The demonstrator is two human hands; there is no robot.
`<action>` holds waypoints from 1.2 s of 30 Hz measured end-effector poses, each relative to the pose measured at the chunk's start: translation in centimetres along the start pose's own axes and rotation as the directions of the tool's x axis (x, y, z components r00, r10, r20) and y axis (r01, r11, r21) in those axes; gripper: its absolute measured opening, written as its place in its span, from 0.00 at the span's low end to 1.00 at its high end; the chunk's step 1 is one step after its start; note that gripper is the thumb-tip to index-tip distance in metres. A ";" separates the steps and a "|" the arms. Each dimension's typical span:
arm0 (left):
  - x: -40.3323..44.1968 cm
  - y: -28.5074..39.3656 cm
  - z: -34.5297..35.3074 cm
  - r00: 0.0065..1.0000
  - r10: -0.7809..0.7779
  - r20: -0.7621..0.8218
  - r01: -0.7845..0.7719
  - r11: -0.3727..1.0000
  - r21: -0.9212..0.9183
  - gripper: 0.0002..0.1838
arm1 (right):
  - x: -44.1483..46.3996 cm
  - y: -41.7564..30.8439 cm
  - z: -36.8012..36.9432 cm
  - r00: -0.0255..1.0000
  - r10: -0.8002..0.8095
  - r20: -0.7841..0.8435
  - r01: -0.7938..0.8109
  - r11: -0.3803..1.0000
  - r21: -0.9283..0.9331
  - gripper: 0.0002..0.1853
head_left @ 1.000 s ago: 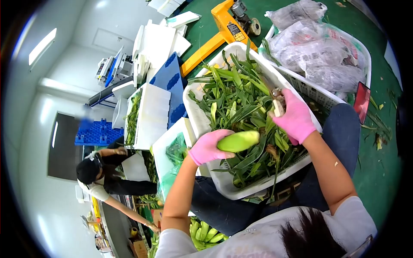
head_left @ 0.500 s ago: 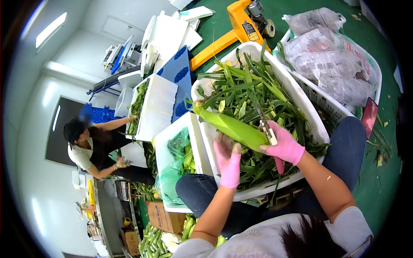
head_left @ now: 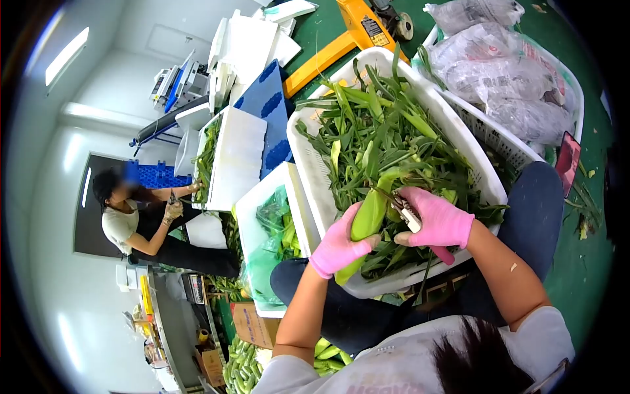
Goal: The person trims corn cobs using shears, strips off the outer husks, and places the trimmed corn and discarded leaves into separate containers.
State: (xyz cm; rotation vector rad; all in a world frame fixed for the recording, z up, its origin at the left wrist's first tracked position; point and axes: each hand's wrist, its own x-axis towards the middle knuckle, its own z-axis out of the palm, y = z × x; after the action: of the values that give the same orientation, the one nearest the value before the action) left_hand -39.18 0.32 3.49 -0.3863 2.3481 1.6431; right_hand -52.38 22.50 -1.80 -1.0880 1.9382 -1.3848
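Observation:
A green ear of corn in its husk is gripped in my left hand, pink-gloved, fingers wrapped around its middle. It points away from me at a slant, its lower end toward my lap. My right hand, also in a pink glove, is closed on pruning shears, their handles partly hidden in the palm. The blades lie beside the ear's upper part; whether they touch it I cannot tell. Under both hands stands a white plastic basket heaped with cut green leaves and husks.
A white foam box with green plastic stands to the left. Beyond are a blue pallet and a yellow pallet jack. Another basket holding wrapped bags is at right, near a phone. A co-worker stands left.
The ear of corn has swung from lying leftward across the basket to pointing away from me. My left hand has closed around it. The shears remain in my right hand.

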 end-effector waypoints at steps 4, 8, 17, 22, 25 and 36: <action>-0.5 1.8 -3.1 0.952 -0.149 0.268 0.183 0.977 -0.107 0.44 | 0.0 -0.7 -0.4 0.990 -0.058 0.130 0.078 0.986 -0.150 0.43; -0.2 0.7 -6.9 0.901 -0.103 0.422 0.204 0.958 -0.202 0.43 | -0.6 -3.1 -0.2 0.972 0.128 0.198 -0.178 0.949 0.262 0.22; -0.9 -0.4 -5.9 0.986 0.130 -0.101 -0.128 0.991 0.025 0.44 | -1.4 -3.2 2.2 0.897 0.012 0.442 -0.334 0.673 0.660 0.21; -0.1 0.4 -3.0 0.987 0.092 0.133 -0.114 0.979 0.170 0.37 | -1.3 -3.4 2.4 0.946 0.095 0.310 -0.275 0.741 0.613 0.27; 0.2 -0.4 -3.4 0.965 0.046 0.260 0.023 0.967 -0.256 0.40 | -1.2 -4.7 0.3 0.895 0.275 0.350 -0.427 0.757 0.496 0.15; -2.3 -1.3 -6.7 0.761 -0.028 0.649 0.388 0.820 -0.420 0.44 | -1.3 -2.5 3.1 0.930 0.109 0.351 -0.288 0.809 0.513 0.19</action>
State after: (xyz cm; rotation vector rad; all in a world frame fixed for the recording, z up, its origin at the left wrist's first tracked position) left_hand -36.94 -6.21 5.33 -0.1589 1.2890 1.9126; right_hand -48.51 21.60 -0.57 -0.7294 1.2568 -1.4317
